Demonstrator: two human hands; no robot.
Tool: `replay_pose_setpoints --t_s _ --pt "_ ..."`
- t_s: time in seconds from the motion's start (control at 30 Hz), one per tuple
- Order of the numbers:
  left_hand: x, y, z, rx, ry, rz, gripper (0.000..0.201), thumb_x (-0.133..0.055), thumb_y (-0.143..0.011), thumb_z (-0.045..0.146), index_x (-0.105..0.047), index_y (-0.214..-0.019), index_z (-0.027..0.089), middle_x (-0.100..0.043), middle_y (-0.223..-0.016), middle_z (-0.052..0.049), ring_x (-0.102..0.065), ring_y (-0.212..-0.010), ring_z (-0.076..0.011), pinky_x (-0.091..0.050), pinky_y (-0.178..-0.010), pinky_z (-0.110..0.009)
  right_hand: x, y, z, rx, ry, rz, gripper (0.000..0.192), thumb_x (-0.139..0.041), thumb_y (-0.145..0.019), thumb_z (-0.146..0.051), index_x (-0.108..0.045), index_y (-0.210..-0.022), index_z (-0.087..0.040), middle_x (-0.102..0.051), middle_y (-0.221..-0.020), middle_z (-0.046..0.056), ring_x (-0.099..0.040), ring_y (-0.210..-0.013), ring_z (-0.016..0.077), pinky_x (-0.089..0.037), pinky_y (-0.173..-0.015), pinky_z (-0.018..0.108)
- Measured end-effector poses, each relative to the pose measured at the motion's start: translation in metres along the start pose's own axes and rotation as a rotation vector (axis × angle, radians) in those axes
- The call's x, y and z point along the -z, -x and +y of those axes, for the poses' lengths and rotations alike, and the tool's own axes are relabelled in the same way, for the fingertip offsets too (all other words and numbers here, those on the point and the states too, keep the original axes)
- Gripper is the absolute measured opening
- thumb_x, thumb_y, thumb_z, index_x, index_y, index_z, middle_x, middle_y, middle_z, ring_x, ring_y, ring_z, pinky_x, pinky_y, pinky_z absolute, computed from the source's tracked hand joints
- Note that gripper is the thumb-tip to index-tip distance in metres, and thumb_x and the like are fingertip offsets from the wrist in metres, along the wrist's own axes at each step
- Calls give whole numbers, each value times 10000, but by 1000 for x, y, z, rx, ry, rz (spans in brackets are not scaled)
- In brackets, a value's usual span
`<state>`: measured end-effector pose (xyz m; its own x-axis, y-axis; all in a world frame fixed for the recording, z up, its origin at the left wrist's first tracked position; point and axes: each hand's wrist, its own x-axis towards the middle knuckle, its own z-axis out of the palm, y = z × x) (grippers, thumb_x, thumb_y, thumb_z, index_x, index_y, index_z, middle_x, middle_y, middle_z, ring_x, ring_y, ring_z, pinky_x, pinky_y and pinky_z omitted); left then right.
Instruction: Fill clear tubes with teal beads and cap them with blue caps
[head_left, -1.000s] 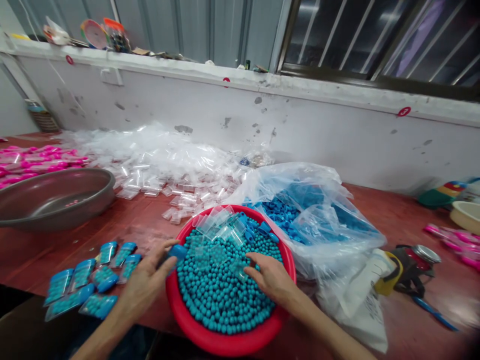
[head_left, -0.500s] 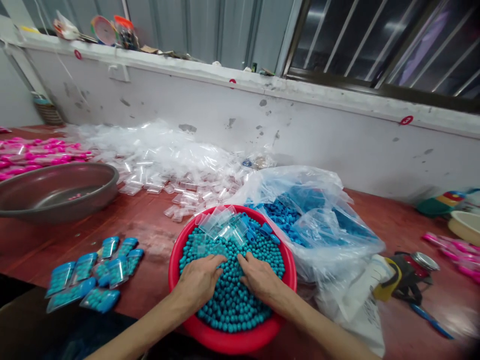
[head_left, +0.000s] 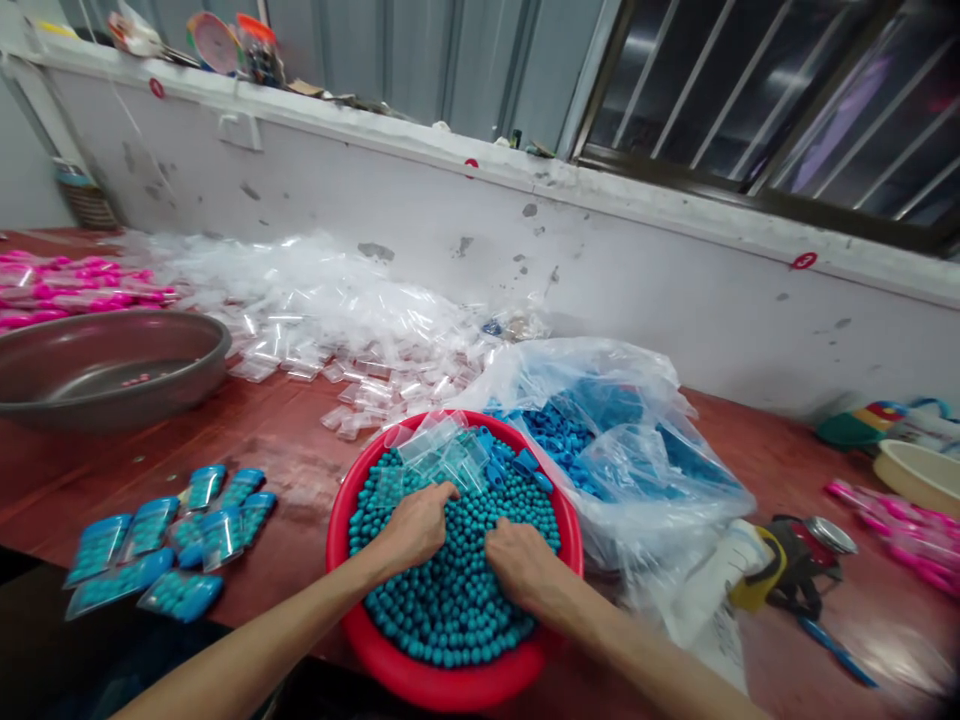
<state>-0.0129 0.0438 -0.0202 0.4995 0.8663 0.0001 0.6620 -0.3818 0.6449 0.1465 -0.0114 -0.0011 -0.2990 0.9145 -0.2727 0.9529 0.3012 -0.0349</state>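
Observation:
A red basin (head_left: 341, 520) full of round teal beads (head_left: 457, 620) stands in front of me. Over the beads at its left side, my left hand (head_left: 416, 525) is curled, its index finger reaching to the edge of some clear plastic sleeves (head_left: 435, 450). What its fingers hold, if anything, is hidden. Across from it, my right hand (head_left: 517, 560) is closed with the fingertips down at the beads; I cannot make out what is in it. Several blue caps (head_left: 525, 462) lie on the beads near the sleeves at the basin's far right.
Filled bead packs with blue caps (head_left: 154, 525) lie left on the red table. Behind are a grey bowl (head_left: 112, 400), pink packs (head_left: 67, 285) and a heap of clear sleeves (head_left: 322, 300). A plastic bag of blue caps (head_left: 637, 460), a headlamp (head_left: 802, 560) and a blue pen (head_left: 836, 650) are right.
My left hand has moved up slightly to the clear sleeves and its fingers have curled. My right hand has closed and drawn a little back. The whole view has shifted slightly.

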Motion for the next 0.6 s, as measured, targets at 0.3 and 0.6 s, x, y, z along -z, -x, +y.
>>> replay_pose_setpoints --t_s 0.3,0.6 --pt "4 12 2 80 201 -10 326 -381 -752 201 -513 -1043 137 -613 -786 -46 -554 -677 -173 -412 -630 -276 -14 -14 6 58 -648 80 377 -521 -687 -194 -383 -1037 -174 -539 -692 -32 -520 -551 119 -383 -463 208" --pt "-11 17 20 164 709 -220 343 -425 -721 246 -482 -1039 132 -562 -697 -1 -523 -567 -132 -356 -435 -201 -21 -9 2 100 -1418 123 452 -556 -699 -216 -364 -1107 -249 -489 -947 5 -561 -552 98 -403 -360 173"
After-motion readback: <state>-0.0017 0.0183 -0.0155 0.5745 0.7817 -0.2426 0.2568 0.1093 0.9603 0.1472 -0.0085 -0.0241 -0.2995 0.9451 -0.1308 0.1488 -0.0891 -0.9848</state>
